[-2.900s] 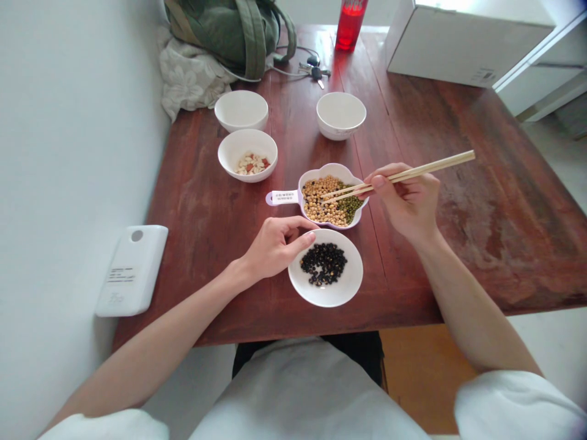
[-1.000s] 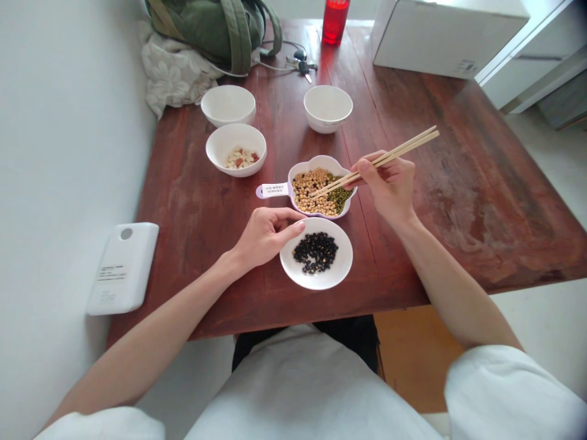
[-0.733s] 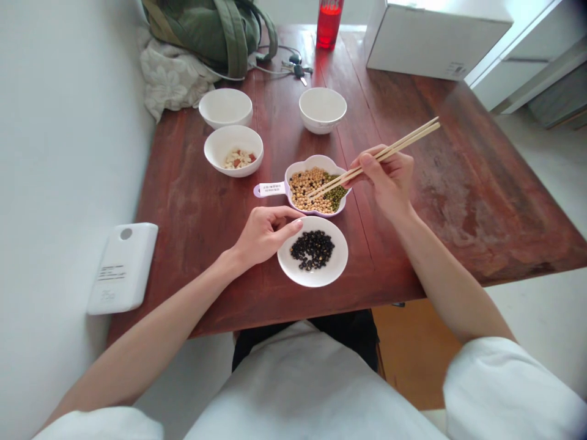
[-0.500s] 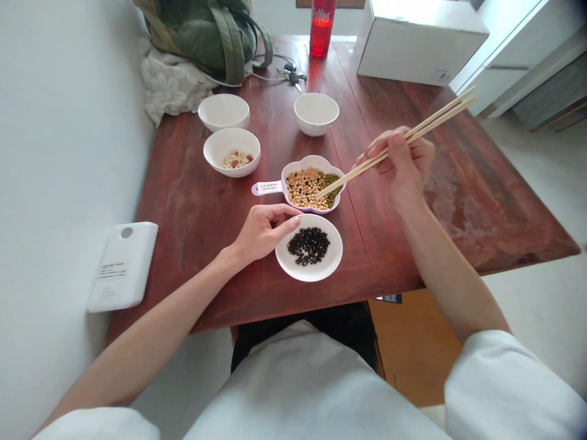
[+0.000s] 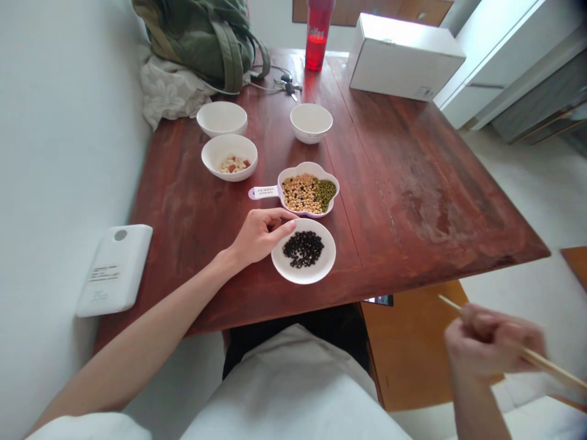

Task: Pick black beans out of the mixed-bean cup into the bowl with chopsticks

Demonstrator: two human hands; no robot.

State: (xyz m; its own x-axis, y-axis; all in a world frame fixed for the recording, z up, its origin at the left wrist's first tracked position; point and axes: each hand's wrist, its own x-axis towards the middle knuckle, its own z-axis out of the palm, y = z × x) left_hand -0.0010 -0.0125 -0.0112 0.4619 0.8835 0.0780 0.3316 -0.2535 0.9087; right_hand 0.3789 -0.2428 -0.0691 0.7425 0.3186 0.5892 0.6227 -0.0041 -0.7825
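My left hand (image 5: 262,237) grips the left rim of a small white dish (image 5: 328,260), thumb over the edge. Black beans (image 5: 303,249) lie in the dish. Just beyond it is a flower-shaped, purple-rimmed scoop (image 5: 278,194) with a labelled handle pointing left. It holds yellow soybeans (image 5: 299,190), a few dark beans among them, and green mung beans (image 5: 326,192) at its right side. Off the table's right front edge, low down, my right hand (image 5: 495,339) is closed around wooden chopsticks (image 5: 553,370); they are slightly blurred.
Farther back stand a white bowl (image 5: 208,160) with nuts and two more white bowls, one at left (image 5: 222,116) and one at right (image 5: 312,122). A power bank (image 5: 117,269) lies at left. Behind are a green backpack (image 5: 192,43), keys (image 5: 288,85), a red bottle (image 5: 316,43) and a white box (image 5: 403,61).
My right hand has swung with the chopsticks from over the scoop to low at the right, past the table edge. My left hand stays on the dish. The view has shifted slightly.
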